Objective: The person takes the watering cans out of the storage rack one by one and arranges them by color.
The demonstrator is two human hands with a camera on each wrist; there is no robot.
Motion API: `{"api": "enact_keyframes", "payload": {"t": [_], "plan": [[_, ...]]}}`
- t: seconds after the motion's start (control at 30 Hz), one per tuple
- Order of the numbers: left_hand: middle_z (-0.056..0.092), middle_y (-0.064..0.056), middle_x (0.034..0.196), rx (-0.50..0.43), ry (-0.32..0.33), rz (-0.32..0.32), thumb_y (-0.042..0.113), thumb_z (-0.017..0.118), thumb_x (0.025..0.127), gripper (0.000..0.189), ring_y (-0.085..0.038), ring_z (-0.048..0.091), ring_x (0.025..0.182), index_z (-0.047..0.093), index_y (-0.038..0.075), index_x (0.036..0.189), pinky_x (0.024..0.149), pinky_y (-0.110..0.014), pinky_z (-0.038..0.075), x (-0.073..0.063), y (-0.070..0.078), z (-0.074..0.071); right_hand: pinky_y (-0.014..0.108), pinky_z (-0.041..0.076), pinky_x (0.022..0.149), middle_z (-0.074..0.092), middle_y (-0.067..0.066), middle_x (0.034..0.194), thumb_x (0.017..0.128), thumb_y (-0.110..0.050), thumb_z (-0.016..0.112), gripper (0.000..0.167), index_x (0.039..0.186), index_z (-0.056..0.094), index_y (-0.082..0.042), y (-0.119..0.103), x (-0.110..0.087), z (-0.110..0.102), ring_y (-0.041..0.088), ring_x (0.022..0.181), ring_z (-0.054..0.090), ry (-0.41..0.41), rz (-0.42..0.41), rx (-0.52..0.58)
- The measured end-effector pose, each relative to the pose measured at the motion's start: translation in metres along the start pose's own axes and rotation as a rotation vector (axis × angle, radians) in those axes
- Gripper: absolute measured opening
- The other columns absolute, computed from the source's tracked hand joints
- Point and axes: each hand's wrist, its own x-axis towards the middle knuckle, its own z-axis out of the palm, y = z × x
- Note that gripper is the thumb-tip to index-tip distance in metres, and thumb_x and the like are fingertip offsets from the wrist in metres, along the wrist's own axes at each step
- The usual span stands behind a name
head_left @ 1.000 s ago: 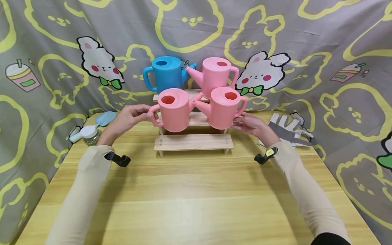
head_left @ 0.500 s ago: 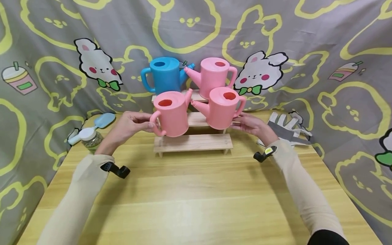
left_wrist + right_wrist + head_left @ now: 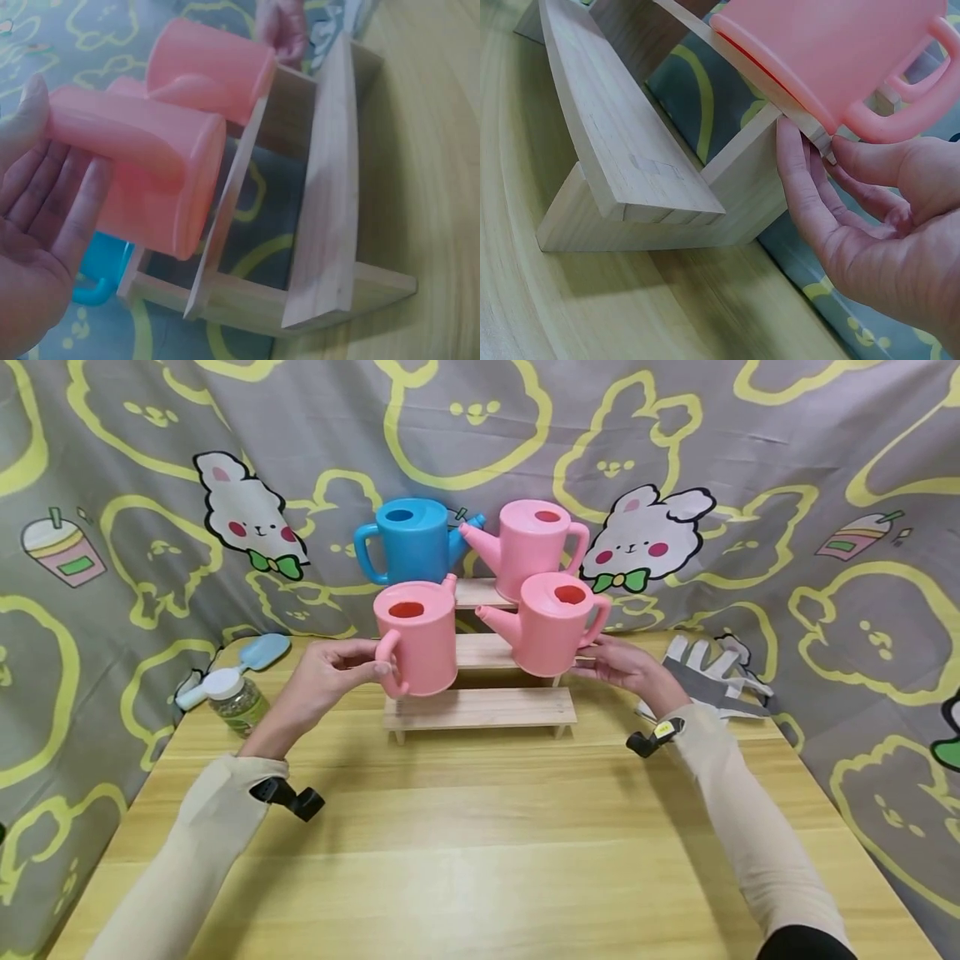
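Note:
My left hand (image 3: 330,681) pinches the handle of a pink watering can (image 3: 427,647) between thumb and fingers. That can is at the left of the stand's middle tier, handle towards me and spout pointing back; whether its base touches the board is unclear. A second pink watering can (image 3: 551,631) stands on the middle tier at the right, spout to the left. Beside it, my right hand (image 3: 877,202) grips the end of that tier of the wooden stand (image 3: 637,150), thumb above and fingers below. Behind, a blue watering can (image 3: 414,543) and another pink watering can (image 3: 528,547) occupy the top tier.
The stand's lowest tier (image 3: 480,708) faces me on the wooden table (image 3: 465,843). At the left lie a light-blue hand trowel (image 3: 264,652) and a lidded jar (image 3: 236,700). Grey and white gloves (image 3: 708,677) lie at the right. A patterned curtain (image 3: 480,452) hangs behind.
The left pink watering can has turned, its spout swinging from the right to the back and its handle coming towards me. My left hand has lowered slightly. My right hand stays in place.

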Motion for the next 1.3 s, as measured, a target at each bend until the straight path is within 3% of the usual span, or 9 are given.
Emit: {"api": "enact_keyframes", "payload": {"t": [0.17, 0.3, 0.43, 0.73, 1.0, 1.13, 1.3], "plan": [[0.079, 0.0, 0.112, -0.026, 0.003, 0.001, 0.02, 0.076, 0.098, 0.034, -0.018, 0.07, 0.109, 0.074, 0.008, 0.13, 0.096, -0.026, 0.06, -0.007, 0.001, 0.004, 0.041, 0.046, 0.117, 0.073, 0.004, 0.11, 0.11, 0.008, 0.037, 0.034, 0.136, 0.045, -0.012, -0.001, 0.001, 0.001, 0.019, 0.101, 0.074, 0.004, 0.004, 0.0], [0.078, -0.002, 0.11, -0.041, -0.033, 0.033, 0.015, 0.076, 0.098, 0.03, -0.022, 0.07, 0.099, 0.074, 0.006, 0.127, 0.087, -0.027, 0.061, -0.013, 0.003, 0.008, 0.039, 0.05, 0.114, 0.073, 0.004, 0.109, 0.11, 0.008, 0.036, 0.032, 0.134, 0.046, -0.011, -0.001, 0.0, 0.001, 0.019, 0.1, 0.074, -0.002, 0.003, -0.012], [0.077, -0.003, 0.111, -0.004, -0.065, 0.019, 0.019, 0.076, 0.098, 0.028, -0.027, 0.066, 0.094, 0.074, 0.007, 0.124, 0.081, -0.028, 0.059, -0.019, 0.01, 0.014, 0.038, 0.051, 0.113, 0.074, 0.004, 0.109, 0.11, 0.007, 0.037, 0.032, 0.135, 0.046, -0.011, -0.002, 0.0, -0.001, 0.019, 0.1, 0.074, -0.007, 0.006, -0.015], [0.077, -0.003, 0.112, 0.021, -0.092, 0.014, 0.019, 0.082, 0.094, 0.031, -0.028, 0.067, 0.093, 0.076, 0.013, 0.124, 0.079, -0.029, 0.061, -0.035, 0.024, 0.038, 0.036, 0.056, 0.108, 0.074, 0.005, 0.108, 0.11, 0.007, 0.038, 0.03, 0.133, 0.047, -0.01, -0.001, 0.003, -0.003, 0.019, 0.099, 0.075, 0.006, 0.007, -0.021], [0.077, 0.0, 0.115, -0.008, -0.233, 0.075, 0.013, 0.085, 0.09, 0.031, -0.023, 0.07, 0.108, 0.078, 0.016, 0.12, 0.095, -0.034, 0.059, -0.051, 0.025, 0.066, 0.038, 0.052, 0.113, 0.074, 0.004, 0.109, 0.11, 0.006, 0.038, 0.03, 0.132, 0.047, -0.01, -0.001, 0.002, -0.002, 0.019, 0.1, 0.074, 0.004, 0.004, -0.031], [0.078, 0.001, 0.113, -0.02, -0.234, 0.102, 0.013, 0.086, 0.088, 0.03, -0.021, 0.071, 0.106, 0.079, 0.015, 0.117, 0.097, -0.035, 0.06, -0.058, 0.022, 0.081, 0.038, 0.051, 0.113, 0.074, 0.004, 0.109, 0.11, 0.007, 0.038, 0.029, 0.133, 0.046, -0.009, -0.001, 0.001, -0.002, 0.019, 0.1, 0.074, 0.008, 0.004, -0.029], [0.079, -0.002, 0.113, -0.064, -0.232, 0.081, 0.013, 0.087, 0.087, 0.029, -0.02, 0.072, 0.107, 0.08, 0.013, 0.115, 0.097, -0.034, 0.059, -0.065, 0.011, 0.095, 0.04, 0.048, 0.116, 0.075, 0.003, 0.109, 0.11, 0.007, 0.038, 0.029, 0.133, 0.047, -0.009, -0.002, 0.001, -0.002, 0.019, 0.1, 0.074, 0.009, 0.002, -0.041]]}}
